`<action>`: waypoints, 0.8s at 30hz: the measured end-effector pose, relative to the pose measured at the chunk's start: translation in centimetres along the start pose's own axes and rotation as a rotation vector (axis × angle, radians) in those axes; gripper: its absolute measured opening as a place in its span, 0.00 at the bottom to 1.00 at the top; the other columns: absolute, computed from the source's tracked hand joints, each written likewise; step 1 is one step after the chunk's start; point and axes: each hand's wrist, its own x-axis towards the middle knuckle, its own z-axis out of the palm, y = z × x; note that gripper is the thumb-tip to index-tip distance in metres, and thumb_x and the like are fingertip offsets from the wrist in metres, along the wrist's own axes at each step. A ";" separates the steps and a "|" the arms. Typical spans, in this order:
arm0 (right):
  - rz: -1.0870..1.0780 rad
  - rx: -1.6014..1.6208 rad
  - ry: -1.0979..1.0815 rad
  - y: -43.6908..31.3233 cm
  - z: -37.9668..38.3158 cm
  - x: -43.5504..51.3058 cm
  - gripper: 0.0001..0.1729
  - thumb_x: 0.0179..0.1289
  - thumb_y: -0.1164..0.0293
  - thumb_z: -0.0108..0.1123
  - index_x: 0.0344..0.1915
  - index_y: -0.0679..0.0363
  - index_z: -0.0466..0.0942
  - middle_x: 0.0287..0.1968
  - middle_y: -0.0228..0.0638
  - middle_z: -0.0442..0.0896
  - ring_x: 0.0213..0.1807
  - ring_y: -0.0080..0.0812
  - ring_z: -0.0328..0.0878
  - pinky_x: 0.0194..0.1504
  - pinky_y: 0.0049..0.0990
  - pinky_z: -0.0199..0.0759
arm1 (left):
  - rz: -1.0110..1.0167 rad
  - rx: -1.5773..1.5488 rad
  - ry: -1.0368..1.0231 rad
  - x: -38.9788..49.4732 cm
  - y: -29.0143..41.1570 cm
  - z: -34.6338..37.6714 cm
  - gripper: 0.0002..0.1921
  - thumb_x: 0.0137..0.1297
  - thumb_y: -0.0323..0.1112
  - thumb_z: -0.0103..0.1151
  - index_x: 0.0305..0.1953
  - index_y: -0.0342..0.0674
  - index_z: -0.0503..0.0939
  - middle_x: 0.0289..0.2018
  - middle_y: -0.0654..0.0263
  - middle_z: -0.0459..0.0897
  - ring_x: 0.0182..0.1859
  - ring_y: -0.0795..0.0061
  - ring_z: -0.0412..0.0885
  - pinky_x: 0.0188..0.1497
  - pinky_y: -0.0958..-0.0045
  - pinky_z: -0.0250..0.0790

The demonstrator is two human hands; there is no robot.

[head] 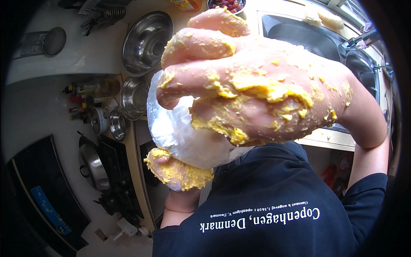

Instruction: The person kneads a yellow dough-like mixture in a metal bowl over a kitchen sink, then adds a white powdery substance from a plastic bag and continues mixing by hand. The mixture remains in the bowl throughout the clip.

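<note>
My right hand [257,86] is large and close to the camera, smeared with yellow, dough-like paste over its back, fingers and wrist. Its fingers are curled, and part of a clear plastic bag [179,131] shows through the gap between forefinger and thumb. Whether those fingers grip the bag is hidden. Below and to the left, my left hand [179,170] is thickly coated in the same yellow paste [192,176]. It holds the lower side of the crumpled, whitish bag, its thumb against the plastic. What the bag contains cannot be made out.
A large steel basin [147,43] and smaller steel bowls [134,98] stand on the left counter. Nearby are bottles [96,88] and a lidded pan [93,167] by the stove. A bowl of red fruit [229,5] is at top, beside a steel sink [298,33] with a faucet [356,41].
</note>
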 end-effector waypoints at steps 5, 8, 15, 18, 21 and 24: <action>-0.041 0.016 -0.001 -0.1 -0.1 -0.5 0.23 0.44 0.67 0.62 0.44 0.59 0.69 0.45 0.36 0.67 0.47 0.33 0.66 0.47 0.28 0.64 | -0.023 -0.034 0.002 0.2 -0.3 0.5 0.35 0.52 0.48 0.42 0.62 0.41 0.50 0.60 0.54 0.56 0.61 0.55 0.57 0.62 0.57 0.50; -0.064 0.132 0.070 0.4 0.6 -0.5 0.23 0.45 0.67 0.61 0.44 0.59 0.69 0.46 0.37 0.67 0.47 0.34 0.66 0.47 0.28 0.63 | -0.035 -0.048 -0.005 0.3 -0.3 0.7 0.35 0.53 0.48 0.41 0.62 0.41 0.51 0.60 0.54 0.57 0.60 0.54 0.57 0.62 0.56 0.50; -0.509 0.648 0.234 0.5 2.8 2.0 0.21 0.48 0.67 0.59 0.45 0.58 0.70 0.48 0.38 0.66 0.48 0.35 0.65 0.48 0.28 0.62 | -0.047 -0.058 -0.007 0.3 -0.4 1.0 0.34 0.53 0.47 0.41 0.62 0.40 0.52 0.59 0.54 0.58 0.60 0.53 0.59 0.61 0.56 0.52; -0.217 0.024 -0.253 -2.0 -2.4 2.2 0.18 0.51 0.67 0.57 0.44 0.58 0.71 0.50 0.38 0.67 0.48 0.33 0.67 0.50 0.27 0.62 | -0.019 -0.034 0.025 0.3 -0.5 1.0 0.34 0.53 0.47 0.40 0.61 0.40 0.52 0.59 0.53 0.59 0.59 0.53 0.59 0.61 0.56 0.53; -0.075 -0.098 -0.323 -2.8 -2.5 1.9 0.18 0.51 0.67 0.57 0.43 0.58 0.72 0.50 0.38 0.67 0.48 0.33 0.67 0.50 0.27 0.62 | -0.009 -0.017 0.022 0.1 -0.4 0.8 0.34 0.53 0.47 0.41 0.61 0.39 0.53 0.58 0.53 0.59 0.59 0.53 0.60 0.60 0.56 0.53; 0.002 -0.141 -0.333 -3.1 -1.9 1.5 0.17 0.51 0.67 0.57 0.42 0.59 0.72 0.49 0.38 0.67 0.48 0.34 0.66 0.50 0.28 0.62 | 0.002 0.005 0.013 -0.2 -0.1 0.6 0.34 0.52 0.46 0.41 0.61 0.38 0.53 0.58 0.52 0.60 0.58 0.53 0.60 0.60 0.56 0.54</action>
